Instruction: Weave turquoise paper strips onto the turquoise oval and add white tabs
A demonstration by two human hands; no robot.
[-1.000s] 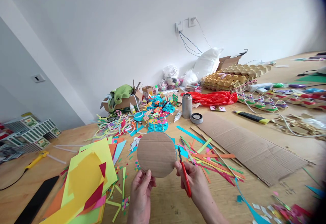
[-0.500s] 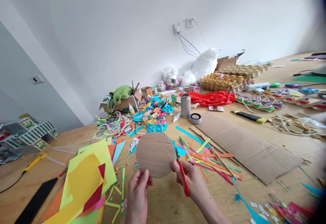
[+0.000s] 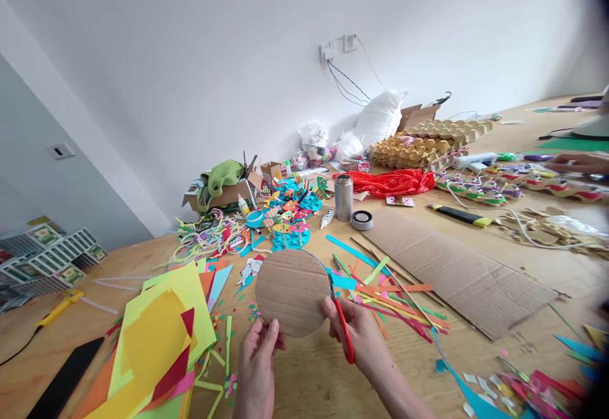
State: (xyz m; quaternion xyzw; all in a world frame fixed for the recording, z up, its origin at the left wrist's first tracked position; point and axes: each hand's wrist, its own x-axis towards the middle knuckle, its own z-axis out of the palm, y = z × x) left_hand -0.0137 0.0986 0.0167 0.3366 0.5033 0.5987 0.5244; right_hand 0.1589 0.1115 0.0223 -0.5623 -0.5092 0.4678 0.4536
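A round piece of brown cardboard (image 3: 291, 293) is held up above the table, its face toward me. My left hand (image 3: 259, 359) pinches its lower left edge between thumb and fingers. At the right edge, my right hand (image 3: 349, 327) is closed on red-handled scissors (image 3: 345, 333), their blades pointing up along the cardboard's rim. My right thumb also lies against the cardboard's edge. Whether the blades are parted is hard to make out.
Coloured paper sheets (image 3: 159, 336) lie to the left. Paper strips (image 3: 394, 298) and a long cardboard sheet (image 3: 457, 273) lie to the right. Behind stand a metal flask (image 3: 343, 198) and paper crafts (image 3: 290, 228). Another person's hand (image 3: 578, 162) is at the far right.
The view has shifted slightly, and another person's hand has come into sight at the far right. My hands keep their hold on the cardboard and scissors.
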